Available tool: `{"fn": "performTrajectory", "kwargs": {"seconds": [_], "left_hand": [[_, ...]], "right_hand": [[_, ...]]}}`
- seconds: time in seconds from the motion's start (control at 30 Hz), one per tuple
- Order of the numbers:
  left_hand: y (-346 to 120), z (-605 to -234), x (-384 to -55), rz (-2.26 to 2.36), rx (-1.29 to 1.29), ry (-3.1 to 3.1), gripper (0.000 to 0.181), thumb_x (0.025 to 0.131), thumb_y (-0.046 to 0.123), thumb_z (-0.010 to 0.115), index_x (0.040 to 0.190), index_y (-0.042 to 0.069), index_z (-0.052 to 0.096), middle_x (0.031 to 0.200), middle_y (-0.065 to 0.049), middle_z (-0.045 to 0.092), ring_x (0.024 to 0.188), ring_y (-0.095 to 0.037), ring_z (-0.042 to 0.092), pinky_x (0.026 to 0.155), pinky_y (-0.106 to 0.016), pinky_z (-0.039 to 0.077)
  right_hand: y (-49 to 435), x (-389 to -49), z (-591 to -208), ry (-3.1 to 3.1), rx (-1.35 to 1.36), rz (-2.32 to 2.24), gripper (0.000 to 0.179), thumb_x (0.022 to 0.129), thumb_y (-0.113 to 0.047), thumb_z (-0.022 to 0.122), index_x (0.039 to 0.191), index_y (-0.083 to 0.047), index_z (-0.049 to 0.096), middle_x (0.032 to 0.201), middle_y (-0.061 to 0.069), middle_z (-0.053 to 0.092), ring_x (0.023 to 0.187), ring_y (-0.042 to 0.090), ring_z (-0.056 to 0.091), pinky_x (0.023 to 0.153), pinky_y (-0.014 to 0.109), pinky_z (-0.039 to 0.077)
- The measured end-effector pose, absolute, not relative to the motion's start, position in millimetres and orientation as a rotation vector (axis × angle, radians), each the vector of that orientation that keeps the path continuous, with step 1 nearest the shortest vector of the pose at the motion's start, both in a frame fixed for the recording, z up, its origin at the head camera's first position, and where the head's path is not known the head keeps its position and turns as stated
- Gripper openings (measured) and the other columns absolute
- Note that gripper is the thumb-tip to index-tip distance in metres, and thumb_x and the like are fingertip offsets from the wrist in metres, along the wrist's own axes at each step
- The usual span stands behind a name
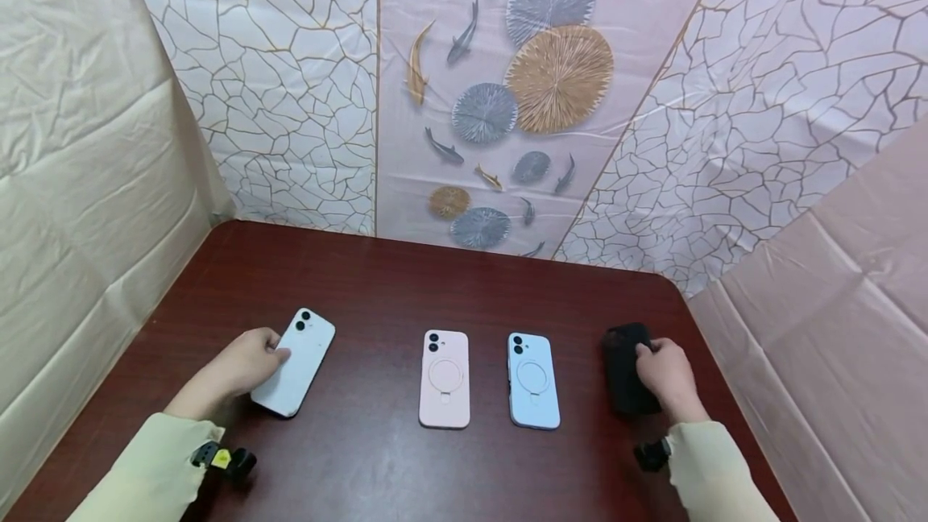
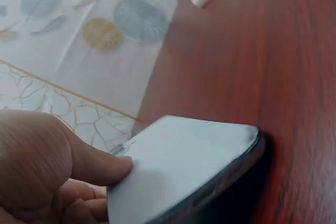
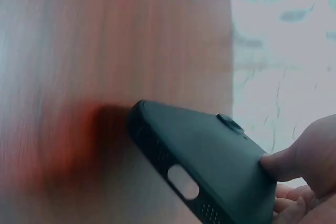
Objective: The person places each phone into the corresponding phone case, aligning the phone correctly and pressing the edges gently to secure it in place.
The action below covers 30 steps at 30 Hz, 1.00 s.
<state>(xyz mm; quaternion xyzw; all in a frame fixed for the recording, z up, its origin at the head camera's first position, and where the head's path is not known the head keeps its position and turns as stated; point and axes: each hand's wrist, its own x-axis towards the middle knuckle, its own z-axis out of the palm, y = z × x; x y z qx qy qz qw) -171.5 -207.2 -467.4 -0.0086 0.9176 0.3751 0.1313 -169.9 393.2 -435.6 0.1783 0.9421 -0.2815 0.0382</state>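
My left hand (image 1: 250,361) pinches the left edge of a white phone (image 1: 299,357) with two dark camera lenses, thumb over its back. In the left wrist view the white phone (image 2: 189,161) is tilted, its dark side edge above the table. At the right, my right hand (image 1: 667,373) holds a black phone case (image 1: 625,369) by its right edge. Up close, the black case (image 3: 210,150) leans at a slant, with an oval port cutout and small speaker holes along its end. The right thumb (image 3: 286,163) lies on its back, the other fingers beneath.
Between the hands, a pink phone case (image 1: 445,393) and a light blue one (image 1: 534,405) lie flat on the dark red wooden table (image 1: 362,466), each with a ring on its back. Patterned cloth (image 1: 290,87) hangs behind the table, with pale cloth on both sides.
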Motion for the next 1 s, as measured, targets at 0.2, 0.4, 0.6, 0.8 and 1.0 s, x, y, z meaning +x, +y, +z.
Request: {"fn": "performTrajectory", "kwargs": {"seconds": [0.2, 0.4, 0.6, 0.8, 1.0], "left_hand": [[-196.1, -465.3, -168.8, 1.247, -0.012, 2.591, 0.023, 0.098, 0.015, 0.055, 0.102, -0.008, 0.053, 0.087, -0.012, 0.060, 0.077, -0.022, 0.057, 0.063, -0.036, 0.048], [-169.4, -466.7, -169.6, 1.590, -0.056, 2.337, 0.042, 0.101, 0.020, 0.052, 0.130, -0.010, 0.046, 0.107, -0.019, 0.065, 0.088, -0.021, 0.064, 0.071, -0.036, 0.052], [-134.3, -467.7, -164.2, 1.894, -0.045, 2.096, 0.037, 0.102, 0.017, 0.051, 0.130, -0.007, 0.049, 0.117, -0.021, 0.063, 0.098, -0.023, 0.064, 0.081, -0.036, 0.052], [-105.1, -466.7, -157.1, 2.088, -0.016, 1.857, 0.031, 0.101, 0.011, 0.049, 0.125, -0.009, 0.048, 0.116, -0.021, 0.063, 0.098, -0.022, 0.063, 0.080, -0.039, 0.053], [-90.5, -470.1, -153.3, 2.134, 0.035, 1.729, 0.030, 0.101, 0.012, 0.049, 0.123, -0.008, 0.049, 0.111, -0.017, 0.064, 0.094, -0.023, 0.063, 0.078, -0.040, 0.054]], "right_hand": [[334.6, -178.4, -432.4, 2.886, 0.482, -1.104, 0.049, 0.104, -0.029, 0.043, 0.136, 0.008, 0.042, 0.119, 0.028, 0.054, 0.104, 0.038, 0.055, 0.080, 0.049, 0.048], [266.5, -183.6, -425.8, 2.756, 0.372, -1.393, 0.039, 0.102, -0.027, 0.050, 0.130, -0.001, 0.051, 0.108, 0.018, 0.065, 0.090, 0.027, 0.061, 0.075, 0.041, 0.049], [202.4, -177.3, -425.1, 2.494, 0.289, -1.672, 0.033, 0.100, -0.027, 0.055, 0.126, -0.007, 0.054, 0.099, 0.010, 0.068, 0.084, 0.022, 0.063, 0.073, 0.036, 0.050], [158.9, -169.2, -428.1, 2.245, 0.206, -1.830, 0.032, 0.100, -0.028, 0.056, 0.122, -0.006, 0.054, 0.100, 0.009, 0.069, 0.088, 0.022, 0.064, 0.077, 0.036, 0.050], [137.9, -167.0, -435.1, 2.278, 0.178, -1.809, 0.030, 0.099, -0.028, 0.058, 0.118, -0.005, 0.057, 0.096, 0.008, 0.071, 0.085, 0.020, 0.067, 0.076, 0.035, 0.053]]}}
